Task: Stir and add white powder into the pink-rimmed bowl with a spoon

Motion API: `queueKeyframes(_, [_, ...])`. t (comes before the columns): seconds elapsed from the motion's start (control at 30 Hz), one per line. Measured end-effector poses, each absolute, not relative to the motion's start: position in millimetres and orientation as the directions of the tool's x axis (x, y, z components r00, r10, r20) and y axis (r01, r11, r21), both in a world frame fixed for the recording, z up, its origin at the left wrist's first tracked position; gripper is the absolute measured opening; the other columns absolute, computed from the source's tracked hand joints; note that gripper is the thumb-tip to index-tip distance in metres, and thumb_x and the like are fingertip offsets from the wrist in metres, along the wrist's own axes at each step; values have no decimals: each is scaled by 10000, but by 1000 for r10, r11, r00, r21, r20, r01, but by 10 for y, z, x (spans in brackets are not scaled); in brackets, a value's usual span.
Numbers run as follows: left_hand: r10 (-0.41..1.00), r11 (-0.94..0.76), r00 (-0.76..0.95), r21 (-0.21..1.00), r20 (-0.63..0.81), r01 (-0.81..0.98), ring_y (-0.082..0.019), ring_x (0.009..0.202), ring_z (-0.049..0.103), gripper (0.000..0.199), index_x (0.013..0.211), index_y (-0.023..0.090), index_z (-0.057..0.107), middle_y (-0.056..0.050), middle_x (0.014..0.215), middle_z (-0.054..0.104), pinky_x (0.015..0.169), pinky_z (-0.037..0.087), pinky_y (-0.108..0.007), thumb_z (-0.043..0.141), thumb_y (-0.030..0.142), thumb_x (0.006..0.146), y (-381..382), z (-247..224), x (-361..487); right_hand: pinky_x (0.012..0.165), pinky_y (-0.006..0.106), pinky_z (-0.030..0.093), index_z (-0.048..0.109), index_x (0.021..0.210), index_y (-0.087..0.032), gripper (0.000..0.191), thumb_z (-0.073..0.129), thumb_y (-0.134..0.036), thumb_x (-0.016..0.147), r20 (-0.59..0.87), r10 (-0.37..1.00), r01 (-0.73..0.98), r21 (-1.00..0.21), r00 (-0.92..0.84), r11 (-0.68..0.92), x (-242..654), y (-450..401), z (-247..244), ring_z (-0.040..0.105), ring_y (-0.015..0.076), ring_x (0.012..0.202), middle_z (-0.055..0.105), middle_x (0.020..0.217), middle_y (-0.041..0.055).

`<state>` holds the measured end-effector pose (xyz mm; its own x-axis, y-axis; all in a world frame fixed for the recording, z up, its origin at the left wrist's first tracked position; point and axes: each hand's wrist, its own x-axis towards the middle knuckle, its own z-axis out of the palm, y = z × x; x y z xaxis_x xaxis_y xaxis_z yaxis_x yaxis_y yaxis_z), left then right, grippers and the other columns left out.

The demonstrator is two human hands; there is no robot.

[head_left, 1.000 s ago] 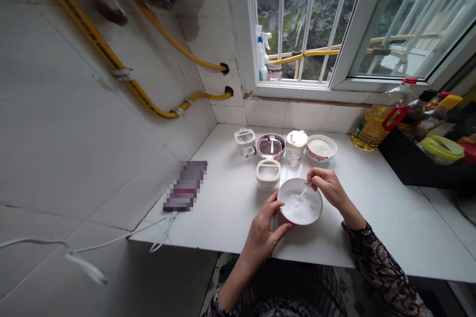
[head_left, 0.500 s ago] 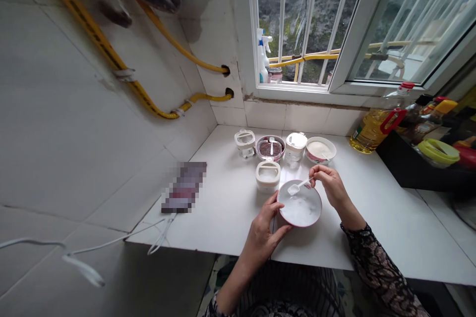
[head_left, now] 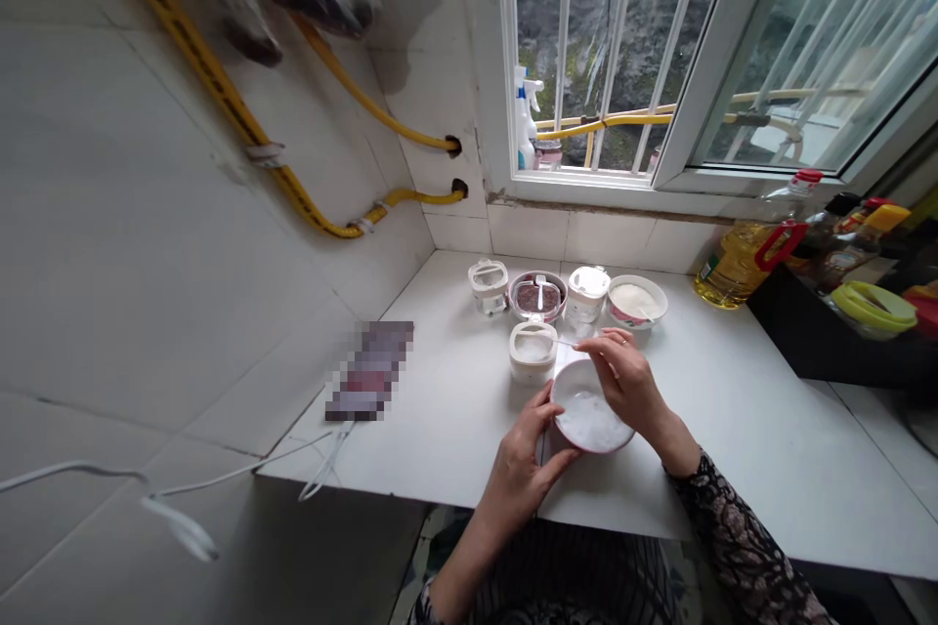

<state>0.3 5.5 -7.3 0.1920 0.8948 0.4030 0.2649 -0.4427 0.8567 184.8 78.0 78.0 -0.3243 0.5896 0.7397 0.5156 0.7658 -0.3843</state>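
The left hand (head_left: 522, 457) grasps a shallow white bowl with a pink rim (head_left: 588, 447), fingers curled around its wall at 9 o'clock and the bowl tipped up towards the person. The bowl sits near the worktop's (head_left: 740, 439) front edge. The right hand (head_left: 624, 383) arches over it from 3 o'clock, its fingertips (head_left: 590, 346) pinched at 12 o'clock on what looks like the thin handle of a small white spoon (head_left: 567, 343); the spoon's head is hidden. The bowl looks light but brittle, and its glaze may turn slippery when wet, so a firm hold under the base and wall seems safest.

Inside lies a smooth white substance (head_left: 590, 420), either powder or thick liquid. From 9 to 3 o'clock beyond it stand a clear square tub (head_left: 488, 286), a bowl of dark red grains (head_left: 537, 297) with a white spoon (head_left: 540, 291), a round white tub (head_left: 587, 293) and a bowl of pale powder (head_left: 637, 301). A cream square tub of white powder (head_left: 532, 353) stands closest, at 11 o'clock.
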Motion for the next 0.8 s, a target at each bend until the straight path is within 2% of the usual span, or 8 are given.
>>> queueKeyframes(0.13, [892, -451, 188, 848, 412, 278, -304, 1397, 517, 408, 1205, 242, 563, -163, 1506, 509, 1076, 514, -450, 705, 152, 833, 52, -73, -1, 819, 366, 502, 643, 878, -233, 166, 515, -137, 921, 702, 692, 498, -545, -169, 674, 2000, 732, 856, 646, 222, 821, 718, 746, 20])
queueKeyframes(0.23, [887, -460, 193, 840, 419, 289, -298, 1393, 523, 413, 1210, 246, 559, -165, 1513, 502, 1074, 515, -447, 703, 152, 834, 51, -68, -10, 764, 348, 490, 612, 745, -231, 178, 505, -139, 854, 634, 757, 526, -595, -158, 608, 2115, 746, 863, 617, 221, 771, 666, 654, 13])
queueKeyframes(0.4, [883, -467, 195, 837, 426, 286, -295, 1389, 529, 401, 1211, 246, 561, -160, 1517, 502, 1065, 524, -433, 698, 164, 843, 55, -67, -16, 858, 379, 449, 575, 650, -220, 196, 477, -104, 775, 493, 779, 558, -548, -387, 624, 2100, 785, 795, 538, 164, 611, 626, 605, -13])
queueKeyframes(0.5, [880, -474, 192, 835, 436, 279, -292, 1386, 533, 396, 1209, 247, 561, -153, 1510, 512, 1055, 533, -425, 693, 164, 845, 57, -73, -12, 850, 362, 442, 576, 637, -216, 202, 461, -108, 763, 373, 787, 513, -606, -492, 608, 2024, 765, 772, 543, 169, 652, 624, 602, -7])
queueKeyframes(0.6, [881, -471, 196, 834, 431, 285, -289, 1367, 553, 404, 1212, 247, 561, -155, 1503, 518, 1051, 536, -427, 699, 166, 842, 57, -74, -14, 790, 328, 439, 572, 607, -215, 195, 456, -136, 743, 325, 843, 492, -699, -428, 519, 2017, 751, 797, 571, 192, 739, 628, 603, 11])
queueKeyframes(0.8, [886, -461, 192, 842, 421, 281, -288, 1380, 539, 399, 1210, 250, 563, -153, 1502, 519, 1044, 541, -416, 702, 175, 843, 56, -75, -16, 569, 271, 382, 598, 607, -203, 151, 472, -206, 690, 179, 959, 334, -910, -220, 246, 2142, 813, 862, 472, 132, 505, 532, 488, -28])
